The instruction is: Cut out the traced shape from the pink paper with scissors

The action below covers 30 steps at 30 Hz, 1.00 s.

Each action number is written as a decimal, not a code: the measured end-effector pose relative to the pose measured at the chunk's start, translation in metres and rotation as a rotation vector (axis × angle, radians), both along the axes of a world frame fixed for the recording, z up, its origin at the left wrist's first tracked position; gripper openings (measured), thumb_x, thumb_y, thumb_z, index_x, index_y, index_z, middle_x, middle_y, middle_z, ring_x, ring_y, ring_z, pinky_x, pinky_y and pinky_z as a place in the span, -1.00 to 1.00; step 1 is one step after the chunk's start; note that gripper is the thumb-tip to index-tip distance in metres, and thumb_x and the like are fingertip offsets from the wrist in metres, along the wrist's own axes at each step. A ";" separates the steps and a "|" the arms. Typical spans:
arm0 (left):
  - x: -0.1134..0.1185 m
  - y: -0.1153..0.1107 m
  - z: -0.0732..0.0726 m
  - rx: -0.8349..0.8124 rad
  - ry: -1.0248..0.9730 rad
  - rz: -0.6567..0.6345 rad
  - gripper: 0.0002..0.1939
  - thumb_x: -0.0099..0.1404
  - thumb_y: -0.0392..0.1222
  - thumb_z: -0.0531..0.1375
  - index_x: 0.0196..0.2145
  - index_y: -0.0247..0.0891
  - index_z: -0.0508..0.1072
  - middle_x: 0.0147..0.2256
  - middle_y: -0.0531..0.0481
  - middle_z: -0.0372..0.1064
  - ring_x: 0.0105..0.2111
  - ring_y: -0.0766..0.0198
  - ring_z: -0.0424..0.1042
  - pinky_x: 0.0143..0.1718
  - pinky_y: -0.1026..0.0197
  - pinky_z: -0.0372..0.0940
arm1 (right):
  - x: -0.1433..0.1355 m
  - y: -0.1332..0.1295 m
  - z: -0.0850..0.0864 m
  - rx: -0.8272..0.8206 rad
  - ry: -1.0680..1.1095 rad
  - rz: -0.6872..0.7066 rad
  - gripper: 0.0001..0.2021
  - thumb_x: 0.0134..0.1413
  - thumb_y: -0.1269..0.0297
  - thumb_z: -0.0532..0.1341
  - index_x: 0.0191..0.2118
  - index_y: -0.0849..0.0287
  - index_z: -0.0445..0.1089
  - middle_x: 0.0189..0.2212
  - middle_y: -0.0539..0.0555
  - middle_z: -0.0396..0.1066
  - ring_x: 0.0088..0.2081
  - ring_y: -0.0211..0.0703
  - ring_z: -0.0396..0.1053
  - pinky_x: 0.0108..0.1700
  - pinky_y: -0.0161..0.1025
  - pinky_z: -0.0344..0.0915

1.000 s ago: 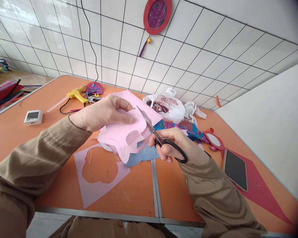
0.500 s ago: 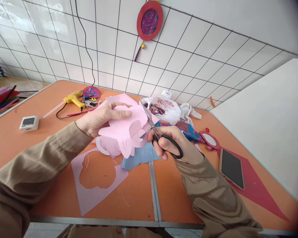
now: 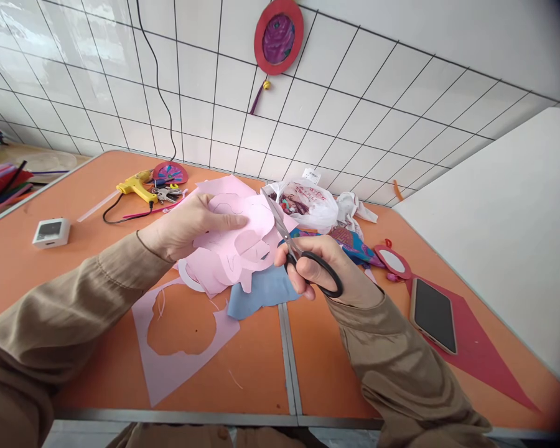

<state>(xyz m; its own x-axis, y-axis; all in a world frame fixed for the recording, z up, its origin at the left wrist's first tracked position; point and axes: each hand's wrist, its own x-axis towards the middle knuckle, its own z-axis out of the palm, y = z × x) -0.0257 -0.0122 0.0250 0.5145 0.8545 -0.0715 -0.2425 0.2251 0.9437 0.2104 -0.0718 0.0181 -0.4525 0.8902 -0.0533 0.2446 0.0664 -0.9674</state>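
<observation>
My left hand pinches a pink sheet, felt or paper, with thumb on top and fingers behind. The sheet is partly cut, with curled flaps hanging at its lower right and drawn lines on its face. My right hand has its fingers in the black handles of a pair of scissors. Their blades point up and left and lie against the sheet's right edge. Below the sheet are more pink pieces and a blue piece of cloth.
A pink offcut with a large hole lies in front. At back left are a yellow glue gun, keys and a small white device. A plastic bag stands behind; a phone rests on red sheet at right.
The pink sheet has turned in my left hand, so its cut flaps hang differently. My right hand and the scissors have hardly moved.
</observation>
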 end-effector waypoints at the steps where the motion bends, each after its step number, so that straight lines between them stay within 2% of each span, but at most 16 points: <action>1: -0.001 0.000 0.001 0.009 0.020 0.009 -0.91 0.06 -0.37 0.43 -0.43 -0.30 0.61 -0.48 -0.02 0.55 -0.48 0.29 0.51 -0.45 0.33 0.42 | 0.000 0.000 0.000 -0.003 0.001 0.006 -0.44 -0.06 -0.30 0.31 -0.34 0.20 0.40 -0.67 -0.07 0.33 -0.69 -0.32 0.20 -0.60 -0.32 0.12; 7: -0.004 -0.002 0.007 0.060 0.126 0.075 -0.91 0.03 -0.33 0.44 -0.50 -0.30 0.59 -0.52 -0.01 0.52 -0.50 0.28 0.49 -0.48 0.31 0.39 | -0.001 0.001 0.001 -0.025 -0.002 0.010 -0.41 -0.07 -0.33 0.32 -0.31 0.20 0.40 -0.67 -0.06 0.33 -0.70 -0.31 0.18 -0.61 -0.32 0.11; 12: -0.004 -0.002 0.009 0.099 0.086 0.053 -0.86 0.04 -0.37 0.44 -0.41 -0.21 0.63 -0.54 0.07 0.51 -0.51 0.30 0.47 -0.44 0.31 0.40 | -0.001 0.001 -0.001 -0.025 0.006 0.010 -0.42 -0.05 -0.31 0.31 -0.30 0.21 0.40 -0.67 -0.05 0.33 -0.70 -0.31 0.18 -0.61 -0.31 0.09; 20: -0.002 -0.003 0.011 0.064 0.100 0.067 -0.89 0.02 -0.39 0.43 -0.51 -0.27 0.60 -0.54 0.03 0.52 -0.52 0.30 0.48 -0.51 0.34 0.39 | 0.000 0.000 -0.001 -0.025 0.017 0.013 -0.45 -0.06 -0.29 0.32 -0.31 0.19 0.42 -0.67 -0.06 0.33 -0.70 -0.31 0.18 -0.61 -0.33 0.09; 26: -0.004 -0.003 0.014 0.066 0.104 0.023 -0.92 0.04 -0.37 0.43 -0.51 -0.28 0.61 -0.54 0.01 0.53 -0.54 0.30 0.49 -0.54 0.37 0.38 | -0.001 0.000 -0.001 -0.023 0.011 0.007 -0.43 -0.05 -0.29 0.31 -0.29 0.21 0.41 -0.68 -0.08 0.31 -0.70 -0.34 0.16 -0.62 -0.35 0.08; 30: -0.006 -0.005 0.016 0.062 0.084 0.003 -0.93 0.07 -0.38 0.42 -0.46 -0.29 0.62 -0.47 0.01 0.57 -0.47 0.28 0.54 -0.45 0.36 0.44 | -0.001 0.000 0.000 -0.032 -0.009 0.003 -0.42 -0.07 -0.31 0.32 -0.31 0.23 0.40 -0.68 -0.07 0.31 -0.70 -0.36 0.16 -0.61 -0.34 0.11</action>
<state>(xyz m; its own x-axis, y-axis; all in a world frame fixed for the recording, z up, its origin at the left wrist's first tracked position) -0.0320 -0.0170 0.0414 0.5065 0.8600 -0.0613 -0.1627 0.1652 0.9727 0.2098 -0.0722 0.0177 -0.4550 0.8864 -0.0858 0.2529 0.0363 -0.9668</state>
